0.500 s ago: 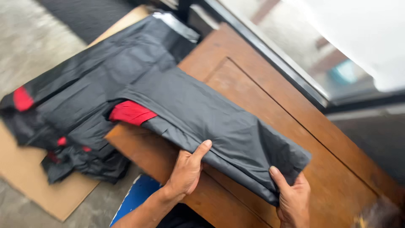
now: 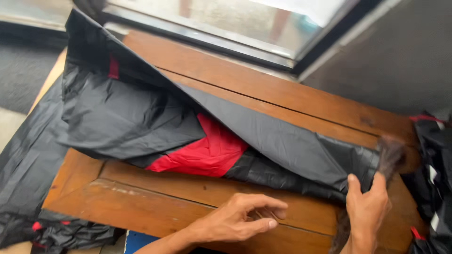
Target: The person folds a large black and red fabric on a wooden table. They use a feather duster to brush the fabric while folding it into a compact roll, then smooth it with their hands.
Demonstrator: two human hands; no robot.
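Head view. A black, crinkled waterproof garment with a red panel lies spread across the brown wooden worktop, from the far left corner toward the near right corner; its left part hangs over the left edge. The right hand is clamped on the garment's folded end near the near right corner, thumb and fingers pinching the black fabric. The left hand rests on bare wood at the near edge, fingers loosely curled, holding nothing, just clear of the garment. More black fabric with red trim lies off the right edge.
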